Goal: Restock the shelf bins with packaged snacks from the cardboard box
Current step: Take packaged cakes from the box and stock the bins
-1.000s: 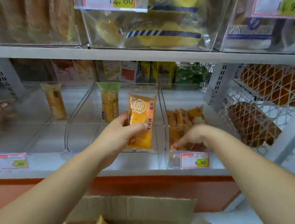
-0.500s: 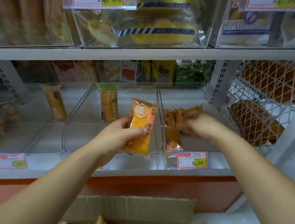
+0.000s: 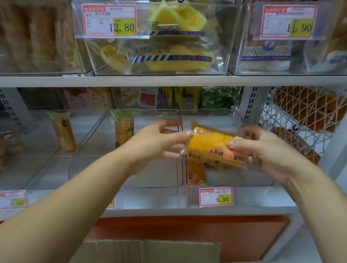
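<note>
A glossy plastic-film snack packet [image 3: 213,147] catches the light. Clear, smooth plastic bins [image 3: 127,179] gleam; the cardboard box [image 3: 152,254] looks matt.

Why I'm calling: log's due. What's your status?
Right hand grips orange plastic snack packet over right clear bin. Left hand open at its end. Nothing blocking.

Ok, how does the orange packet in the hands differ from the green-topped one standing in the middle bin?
The orange packet lies sideways in the air, gripped by the right hand; the green-topped packet stands upright in the middle bin, untouched. The orange packet is orange from end to end; the green-topped packet has a green top seal. Both are sealed wrappers showing yellow-orange contents.
</note>
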`<state>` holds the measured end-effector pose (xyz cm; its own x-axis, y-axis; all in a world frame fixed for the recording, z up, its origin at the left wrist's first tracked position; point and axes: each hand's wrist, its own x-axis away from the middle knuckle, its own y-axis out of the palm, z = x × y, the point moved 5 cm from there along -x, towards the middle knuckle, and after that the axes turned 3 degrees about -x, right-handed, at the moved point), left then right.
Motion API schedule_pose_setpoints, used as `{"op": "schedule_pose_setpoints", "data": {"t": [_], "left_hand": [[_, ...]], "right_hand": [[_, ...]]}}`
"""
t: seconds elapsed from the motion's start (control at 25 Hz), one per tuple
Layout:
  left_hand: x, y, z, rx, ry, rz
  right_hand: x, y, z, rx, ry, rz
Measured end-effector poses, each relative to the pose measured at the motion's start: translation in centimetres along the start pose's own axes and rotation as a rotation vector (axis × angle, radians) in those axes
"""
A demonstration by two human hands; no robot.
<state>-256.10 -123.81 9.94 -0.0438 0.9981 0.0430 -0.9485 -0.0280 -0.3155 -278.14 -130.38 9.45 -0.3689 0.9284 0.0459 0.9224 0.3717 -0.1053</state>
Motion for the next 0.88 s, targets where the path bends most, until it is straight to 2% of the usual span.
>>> {"op": "schedule_pose_setpoints", "data": {"t": [0.08,0.16,0.2,0.28,0.44,0.52,0.88], "left_hand": [[-0.2,0.5,-1.2,-0.252,0.042,0.133],[-0.4,2.0,-3.1,-0.576,0.088,0.098],[-0.7,2.5,-4.0,-0.644,0.113,0.068],[-0.9,2.9,-5.3,-0.640,0.151,0.039],[-1.3,3.0,-6.6,-0.513,0.182,0.042],[-1.5,3.0,-6.8,-0.500,0.196,0.037],[-1.5,3.1,-6.8,-0.495,0.197,0.045]], "right_hand": [[-0.9,-1.7,0.8,0.186,0.005,0.183],[-1.7,-1.4,1.9,0.399,0.024,0.271],[-2.1,-0.8,2.7,0.497,0.039,0.286],[-2.7,0.6,4.4,0.739,0.087,0.244],[-3.6,2.1,7.4,1.088,0.308,-0.038],[-3.7,2.1,7.5,1.089,0.363,-0.138],[-4.6,1.3,7.5,0.867,0.379,-0.063]]}}
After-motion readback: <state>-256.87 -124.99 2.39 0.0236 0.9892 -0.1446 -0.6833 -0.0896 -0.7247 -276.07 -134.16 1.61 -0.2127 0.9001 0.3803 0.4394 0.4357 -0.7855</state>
